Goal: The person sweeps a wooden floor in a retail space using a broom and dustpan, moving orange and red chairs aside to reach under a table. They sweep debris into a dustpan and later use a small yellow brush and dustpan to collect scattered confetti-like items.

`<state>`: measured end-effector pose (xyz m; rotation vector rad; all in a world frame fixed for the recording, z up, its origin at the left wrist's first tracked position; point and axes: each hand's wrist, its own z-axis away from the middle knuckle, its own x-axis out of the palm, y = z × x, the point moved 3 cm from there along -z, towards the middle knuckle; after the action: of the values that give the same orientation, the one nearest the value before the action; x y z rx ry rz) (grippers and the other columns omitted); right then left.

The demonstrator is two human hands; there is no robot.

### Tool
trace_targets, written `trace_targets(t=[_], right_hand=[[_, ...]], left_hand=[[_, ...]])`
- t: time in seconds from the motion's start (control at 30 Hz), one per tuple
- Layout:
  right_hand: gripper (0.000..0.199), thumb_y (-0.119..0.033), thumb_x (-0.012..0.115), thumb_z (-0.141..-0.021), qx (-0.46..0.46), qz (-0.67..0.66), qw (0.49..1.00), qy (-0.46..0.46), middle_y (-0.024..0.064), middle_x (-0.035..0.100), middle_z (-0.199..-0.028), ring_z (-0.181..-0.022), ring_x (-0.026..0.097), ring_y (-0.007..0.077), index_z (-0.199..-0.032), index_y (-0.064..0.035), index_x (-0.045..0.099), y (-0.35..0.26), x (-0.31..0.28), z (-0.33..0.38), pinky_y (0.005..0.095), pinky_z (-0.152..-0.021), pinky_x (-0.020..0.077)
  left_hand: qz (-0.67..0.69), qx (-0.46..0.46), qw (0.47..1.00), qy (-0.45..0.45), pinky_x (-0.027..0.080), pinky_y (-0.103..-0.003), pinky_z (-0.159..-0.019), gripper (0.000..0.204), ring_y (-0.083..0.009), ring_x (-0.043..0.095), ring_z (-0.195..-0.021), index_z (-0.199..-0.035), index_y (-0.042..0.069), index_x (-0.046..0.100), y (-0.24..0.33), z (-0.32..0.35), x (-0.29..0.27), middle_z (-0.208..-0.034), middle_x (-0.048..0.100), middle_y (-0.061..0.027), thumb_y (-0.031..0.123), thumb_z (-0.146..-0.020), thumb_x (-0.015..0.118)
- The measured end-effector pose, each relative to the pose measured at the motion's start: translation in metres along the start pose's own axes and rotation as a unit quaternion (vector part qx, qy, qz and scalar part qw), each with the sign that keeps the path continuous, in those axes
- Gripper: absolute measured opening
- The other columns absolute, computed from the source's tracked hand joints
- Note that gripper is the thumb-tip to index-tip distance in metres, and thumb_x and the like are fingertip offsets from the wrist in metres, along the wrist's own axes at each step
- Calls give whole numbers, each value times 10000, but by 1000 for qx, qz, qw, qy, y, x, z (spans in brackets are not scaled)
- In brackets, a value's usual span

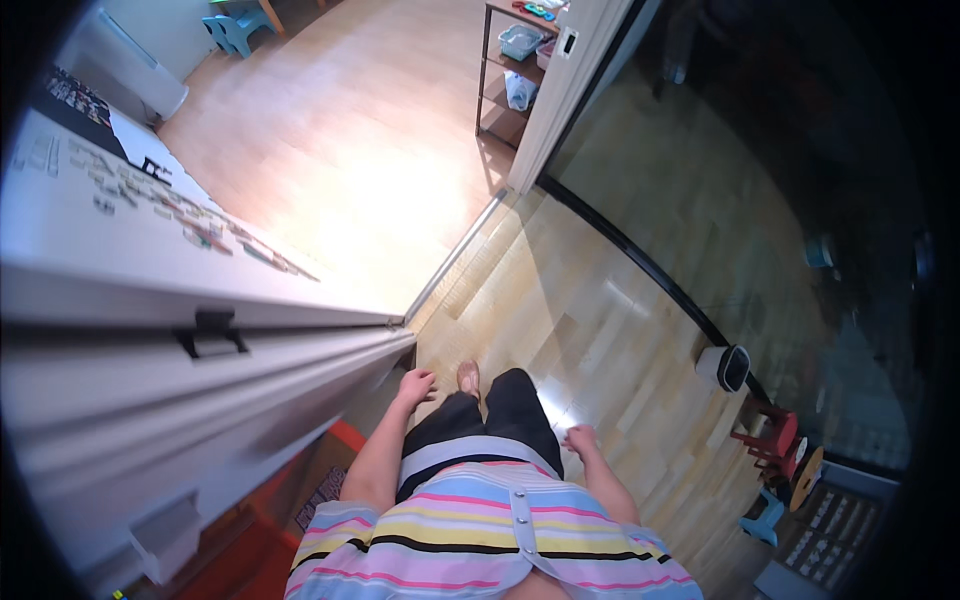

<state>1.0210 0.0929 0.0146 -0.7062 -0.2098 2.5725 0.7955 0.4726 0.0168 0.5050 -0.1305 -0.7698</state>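
Note:
My left hand (417, 386) hangs beside my left thigh, close to the white door frame on the left. Its fingers are loosely bent and a little apart, and nothing is in them. On the other side, my right hand (579, 438) hangs over the wooden floor (600, 340), just off my right hip. The fingers there are curled in, and no object shows in that hand. I am standing upright, with one pink shoe (468, 377) visible below my dark trousers (520, 410).
A metal threshold strip (455, 258) crosses the doorway ahead. Beyond it stands a shelf rack (482, 90) with baskets. A dark glass wall (700, 200) curves along the right, with a white bin (715, 365) and red chairs (768, 435) beside it. An orange-red item (255, 550) is at lower left.

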Motion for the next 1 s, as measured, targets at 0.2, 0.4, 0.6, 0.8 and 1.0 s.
trace_targets(t=[0.2,0.4,0.6,0.8,1.0], right_hand=[[171,-93,503,-814,111,-14,994,-13,172,640,-746,-641,672,284,-835,52,593,-70,-56,-77,371,-484,526],[163,-133,560,-767,-105,191,971,-97,127,648,-764,-595,642,255,-814,2,638,-301,-68,-157,355,-499,514],[105,-104,530,-821,-251,152,948,-127,104,616,-712,-592,640,200,-827,-13,582,-570,-97,-249,317,-471,500],[131,-129,496,-875,-307,118,938,-111,78,593,-739,-577,599,141,-911,-23,564,-786,-76,-246,243,-476,453],[125,-94,512,-871,-250,-19,951,-182,74,565,-656,-531,566,149,-773,-24,547,-815,-7,-237,228,-426,433]], left_hand=[[75,93,993,-5,525,-299,-579,276,-167,626,-763,-1068,6,590,165,-68,12,-903,627,-79,163,-847,535],[-43,-16,980,192,504,-288,-508,176,-168,605,-554,-837,18,653,151,-118,-58,-680,625,-86,141,-798,532],[100,-49,969,222,496,-313,-507,217,-178,587,-505,-740,18,658,183,-102,-51,-631,622,-96,177,-793,520],[44,-92,987,125,437,-387,-834,399,-283,568,-1011,-1034,-12,630,185,-129,-43,-1105,608,-179,319,-870,481],[-20,-88,988,128,452,-390,-819,379,-294,605,-941,-994,3,647,284,-195,-127,-1012,628,-212,306,-814,508]])
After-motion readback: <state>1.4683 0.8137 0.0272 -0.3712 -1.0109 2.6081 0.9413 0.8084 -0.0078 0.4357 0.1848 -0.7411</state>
